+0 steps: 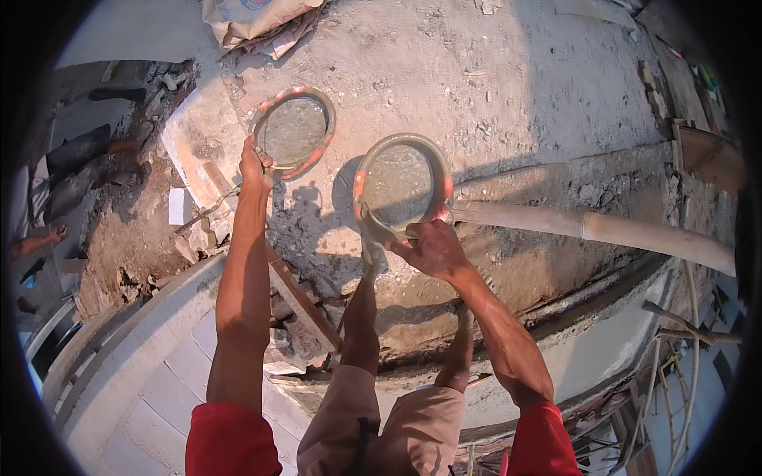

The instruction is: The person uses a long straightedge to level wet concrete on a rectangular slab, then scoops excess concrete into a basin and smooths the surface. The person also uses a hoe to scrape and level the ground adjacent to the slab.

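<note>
Two round buckets with orange-and-dark rims hold a grey, wet, cement-like mix. On the left, my left hand (254, 163) is closed at the near-left rim of the left bucket (329, 119), where its handle shows. The right bucket (444, 170) is in front of my legs, and my right hand (432, 247) is closed on its handle at the near side. My right fingertips are partly hidden. Both arms stretch forward, in red sleeves.
Rough, dusty concrete ground (492, 103) spreads ahead, with a paper sack (262, 24) at the far left. A thick bamboo pole (635, 230) lies to the right. Wooden strips (302, 297) and rubble lie by my legs. Another person's hand (55, 235) shows at far left.
</note>
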The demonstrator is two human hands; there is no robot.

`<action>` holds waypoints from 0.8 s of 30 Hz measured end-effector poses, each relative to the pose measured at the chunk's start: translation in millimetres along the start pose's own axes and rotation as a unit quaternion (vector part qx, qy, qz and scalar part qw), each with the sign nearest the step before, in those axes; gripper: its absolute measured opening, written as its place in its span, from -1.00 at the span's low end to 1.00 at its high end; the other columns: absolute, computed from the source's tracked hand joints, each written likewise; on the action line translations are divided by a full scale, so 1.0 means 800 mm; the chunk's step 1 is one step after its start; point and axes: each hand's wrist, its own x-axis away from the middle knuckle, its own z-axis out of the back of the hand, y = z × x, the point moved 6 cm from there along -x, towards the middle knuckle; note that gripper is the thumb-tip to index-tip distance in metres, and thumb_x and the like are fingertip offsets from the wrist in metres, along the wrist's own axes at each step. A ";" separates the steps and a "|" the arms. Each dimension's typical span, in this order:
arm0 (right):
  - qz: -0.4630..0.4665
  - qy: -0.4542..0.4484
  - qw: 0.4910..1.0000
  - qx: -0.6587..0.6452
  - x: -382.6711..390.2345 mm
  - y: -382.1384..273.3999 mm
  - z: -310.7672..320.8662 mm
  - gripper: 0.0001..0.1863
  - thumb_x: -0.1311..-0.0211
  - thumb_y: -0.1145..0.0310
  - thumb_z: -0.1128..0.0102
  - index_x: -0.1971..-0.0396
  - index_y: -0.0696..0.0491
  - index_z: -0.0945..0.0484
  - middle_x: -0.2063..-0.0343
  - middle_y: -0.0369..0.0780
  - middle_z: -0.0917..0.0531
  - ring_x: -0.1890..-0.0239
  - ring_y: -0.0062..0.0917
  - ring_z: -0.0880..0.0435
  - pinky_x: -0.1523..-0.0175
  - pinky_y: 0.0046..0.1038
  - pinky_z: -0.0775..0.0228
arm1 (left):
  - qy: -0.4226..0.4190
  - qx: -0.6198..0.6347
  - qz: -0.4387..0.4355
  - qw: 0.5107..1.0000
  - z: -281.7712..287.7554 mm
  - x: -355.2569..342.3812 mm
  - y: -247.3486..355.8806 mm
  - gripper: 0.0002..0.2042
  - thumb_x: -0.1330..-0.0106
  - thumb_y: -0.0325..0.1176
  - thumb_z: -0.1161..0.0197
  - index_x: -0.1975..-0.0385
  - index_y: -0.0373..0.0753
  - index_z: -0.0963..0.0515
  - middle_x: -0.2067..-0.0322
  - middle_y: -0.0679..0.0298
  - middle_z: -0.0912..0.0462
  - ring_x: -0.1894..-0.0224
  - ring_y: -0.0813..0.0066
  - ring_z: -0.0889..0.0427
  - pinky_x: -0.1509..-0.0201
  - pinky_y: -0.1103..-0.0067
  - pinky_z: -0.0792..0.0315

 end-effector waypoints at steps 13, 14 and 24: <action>-0.060 -0.127 0.974 0.177 -0.307 0.016 -0.136 -0.52 -0.20 0.00 -0.13 0.08 0.07 -0.64 0.06 -0.06 -0.66 -0.12 -0.26 -0.57 -0.25 -0.21 -0.28 | 0.038 0.040 0.067 0.996 0.021 -0.135 0.022 -0.52 -0.31 -0.02 -0.24 0.04 -0.28 -0.31 0.24 0.22 -0.46 0.15 0.26 -0.51 -0.15 0.22 -0.34; -0.074 -0.121 0.975 0.173 -0.313 0.014 -0.136 -0.54 -0.20 0.01 -0.13 0.10 0.08 -0.65 0.06 -0.05 -0.66 -0.15 -0.25 -0.55 -0.27 -0.19 -0.26 | 0.035 0.023 0.079 0.996 0.022 -0.133 0.019 -0.47 -0.31 -0.01 -0.24 -0.05 -0.30 -0.30 0.14 0.19 -0.49 0.05 0.23 -0.54 -0.21 0.20 -0.32; -0.046 0.146 0.983 0.101 -0.152 -0.043 -0.084 -0.46 -0.07 0.24 -0.25 -0.06 0.16 -0.43 0.03 0.00 -0.46 -0.13 -0.12 -0.41 -0.23 -0.14 -0.24 | 0.134 -0.104 0.152 0.974 0.084 -0.008 -0.078 -0.40 -0.34 0.14 -0.09 -0.29 -0.02 -0.26 -0.14 0.22 -0.38 -0.26 0.30 -0.38 -0.34 0.26 -0.20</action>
